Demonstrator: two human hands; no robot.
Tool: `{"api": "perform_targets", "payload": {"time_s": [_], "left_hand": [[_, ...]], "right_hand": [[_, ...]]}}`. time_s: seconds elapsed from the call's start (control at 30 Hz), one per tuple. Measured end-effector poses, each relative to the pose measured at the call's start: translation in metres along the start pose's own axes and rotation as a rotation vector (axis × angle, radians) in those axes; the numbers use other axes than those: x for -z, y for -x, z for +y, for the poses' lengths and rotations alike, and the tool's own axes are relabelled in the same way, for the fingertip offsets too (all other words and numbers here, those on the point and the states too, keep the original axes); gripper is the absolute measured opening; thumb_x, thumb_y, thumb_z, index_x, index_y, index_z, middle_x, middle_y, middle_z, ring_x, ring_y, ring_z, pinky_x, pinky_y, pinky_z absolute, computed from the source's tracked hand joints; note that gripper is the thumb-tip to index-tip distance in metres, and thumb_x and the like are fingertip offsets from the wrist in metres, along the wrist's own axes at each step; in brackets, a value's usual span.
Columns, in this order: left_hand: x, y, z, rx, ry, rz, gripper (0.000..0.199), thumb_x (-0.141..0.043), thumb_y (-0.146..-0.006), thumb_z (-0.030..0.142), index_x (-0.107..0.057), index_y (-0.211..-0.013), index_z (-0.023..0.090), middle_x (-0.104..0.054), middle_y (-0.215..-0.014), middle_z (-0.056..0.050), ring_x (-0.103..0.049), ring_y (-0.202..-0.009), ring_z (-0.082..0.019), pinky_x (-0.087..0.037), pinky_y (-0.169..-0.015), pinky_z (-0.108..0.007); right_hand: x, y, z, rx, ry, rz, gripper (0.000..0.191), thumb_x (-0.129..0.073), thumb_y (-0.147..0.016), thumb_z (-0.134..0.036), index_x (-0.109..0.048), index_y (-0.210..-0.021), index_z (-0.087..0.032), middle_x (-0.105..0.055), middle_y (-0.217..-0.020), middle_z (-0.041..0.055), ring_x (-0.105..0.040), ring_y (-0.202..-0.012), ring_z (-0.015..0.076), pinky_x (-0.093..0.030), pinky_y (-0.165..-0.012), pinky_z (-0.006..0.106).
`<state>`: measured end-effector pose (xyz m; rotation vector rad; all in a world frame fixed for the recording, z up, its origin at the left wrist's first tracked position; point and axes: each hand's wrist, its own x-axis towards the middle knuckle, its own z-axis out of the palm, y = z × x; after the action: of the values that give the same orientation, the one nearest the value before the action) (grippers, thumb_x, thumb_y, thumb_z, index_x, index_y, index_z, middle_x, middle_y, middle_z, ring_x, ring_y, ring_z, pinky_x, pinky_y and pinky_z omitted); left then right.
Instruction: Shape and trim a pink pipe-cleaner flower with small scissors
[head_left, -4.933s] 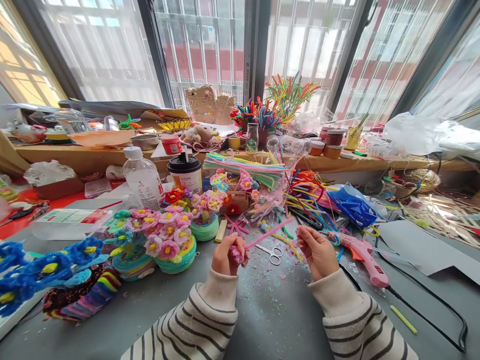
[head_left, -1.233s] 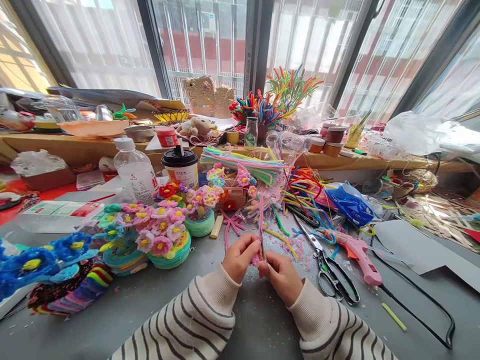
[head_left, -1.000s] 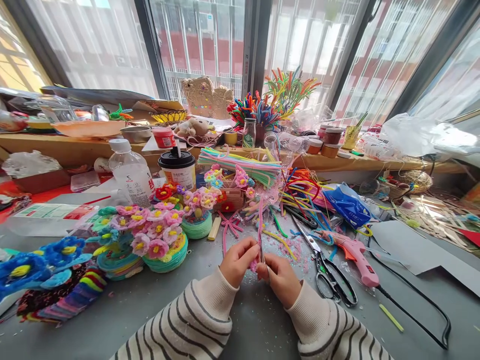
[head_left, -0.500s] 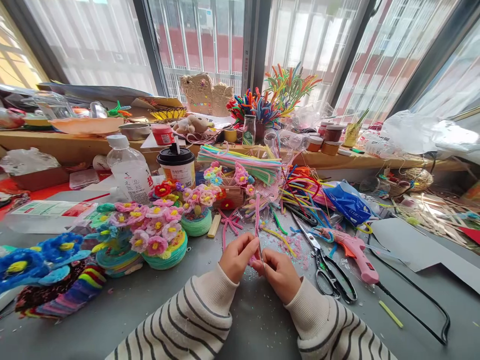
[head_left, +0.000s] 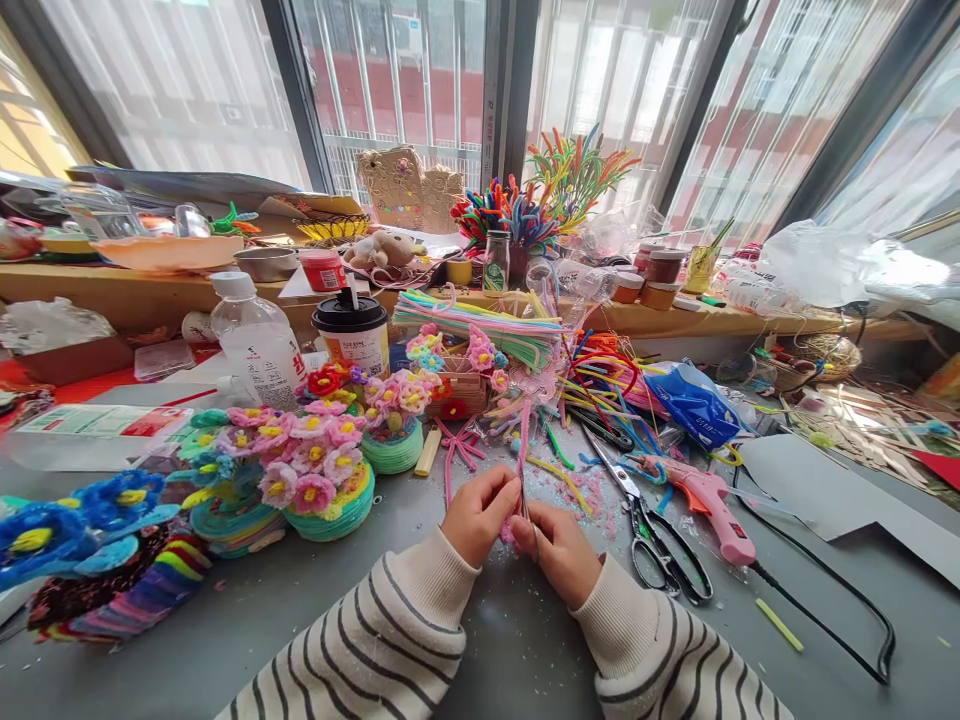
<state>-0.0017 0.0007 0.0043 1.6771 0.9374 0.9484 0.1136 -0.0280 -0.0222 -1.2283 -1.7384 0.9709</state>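
Pinched between thumb and fingers of the left hand (head_left: 477,518): a pink pipe cleaner (head_left: 524,435), raised over the grey table (head_left: 517,640) and pointing up and away from the body. Gripped in the curled right hand (head_left: 562,552): small scissors (head_left: 523,492), blades up, just beside the pipe cleaner. Both hands close together, almost meeting. Under the left fingertips, a ruffled pink tuft (head_left: 508,530); hard to tell, behind the fingers, whether joined to the pipe cleaner or separate.

Likely very light, soft and fuzzy outside, presumably with a thin wire core; easy to bend, not slippery, hardly breakable, but apt to shed fluff and flatten under a hard squeeze. Best to take hold low, near the blades, with a light pinch, so as to steady the loose upper length without crushing the pile. Best, too, to keep skin clear of the gap between the blades.

Beyond the hands: pink clippings (head_left: 592,495) and a yellow pipe cleaner (head_left: 559,475). To the right, well apart: large scissors (head_left: 634,497) with black handles, then a pink glue gun (head_left: 712,510). To the left: fuzzy pink flowers (head_left: 313,492) in a coiled pot (head_left: 334,518), near a smaller green pot (head_left: 392,452).
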Motion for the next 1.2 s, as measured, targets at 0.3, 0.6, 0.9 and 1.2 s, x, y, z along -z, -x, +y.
{"api": "perform_targets", "payload": {"time_s": [0.3,0.6,0.9,1.2], "left_hand": [[-0.0014,0.0009,0.0022,0.037,0.041,-0.011,0.023,-0.035,-0.074,0.030,-0.037,-0.055,0.016,-0.039,-0.049,0.004,-0.037,-0.048,-0.008,-0.030,-0.049,-0.022],[0.0007,-0.0030,0.0033,0.019,0.030,-0.062,0.023,-0.036,-0.072,0.029,-0.036,-0.053,0.016,-0.034,-0.051,0.004,-0.033,-0.050,-0.008,-0.029,-0.049,-0.022],[0.0008,-0.0016,0.0011,0.037,0.065,-0.054,0.024,-0.036,-0.072,0.030,-0.036,-0.053,0.016,-0.035,-0.049,0.004,-0.035,-0.048,-0.008,-0.029,-0.048,-0.021],[0.0024,0.0001,0.0007,0.021,0.029,-0.082,0.023,-0.037,-0.071,0.029,-0.037,-0.053,0.016,-0.035,-0.051,0.003,-0.035,-0.052,-0.009,-0.029,-0.051,-0.022]], "right_hand": [[0.0007,-0.0001,-0.0003,-0.013,0.049,0.079,0.044,-0.039,-0.067,-0.054,-0.038,-0.046,-0.016,-0.037,-0.044,-0.0036,-0.033,-0.044,0.0082,-0.028,-0.044,0.021],[0.0050,-0.0013,0.0021,0.012,-0.017,0.006,0.050,-0.029,-0.070,-0.058,-0.042,-0.048,-0.015,-0.037,-0.045,-0.0032,-0.034,-0.044,0.0080,-0.028,-0.043,0.021],[0.0035,-0.0003,0.0016,0.013,-0.001,0.075,0.044,-0.040,-0.067,-0.055,-0.039,-0.045,-0.016,-0.042,-0.044,-0.0026,-0.036,-0.043,0.0083,-0.030,-0.044,0.021],[0.0046,-0.0002,0.0007,0.052,-0.033,0.005,0.050,-0.030,-0.069,-0.059,-0.041,-0.048,-0.016,-0.040,-0.046,-0.0025,-0.034,-0.044,0.0084,-0.028,-0.043,0.021]]}}
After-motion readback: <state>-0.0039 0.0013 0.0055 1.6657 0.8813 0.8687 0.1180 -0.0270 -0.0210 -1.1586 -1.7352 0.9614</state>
